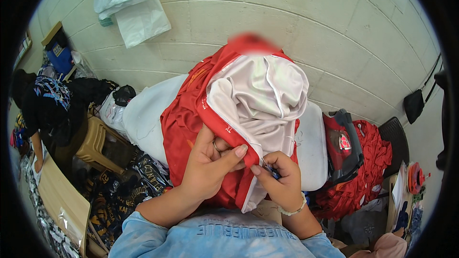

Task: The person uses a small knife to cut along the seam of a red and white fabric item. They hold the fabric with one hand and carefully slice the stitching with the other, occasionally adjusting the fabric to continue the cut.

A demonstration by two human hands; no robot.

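Observation:
A red garment (184, 114) lies bunched in front of me, its white inner side (253, 95) turned outward. My left hand (205, 165) is closed on the garment's red hem band, thumb on top and a ring on one finger. Close beside it, my right hand (282, 179) pinches at the edge where red meets white. A small blue object (273, 172) shows between the right fingers; most of it is hidden, and I cannot tell its kind. More red cloth hangs toward my body below both hands.
The garment rests on a white padded board (153, 105). A grey-and-red iron-like appliance (342, 143) and a red clothes pile (370, 162) are at right. Leftward are a tan plastic stool (98, 145), dark printed clothes (129, 186) and another person (50, 105). A block wall (205, 24) stands behind.

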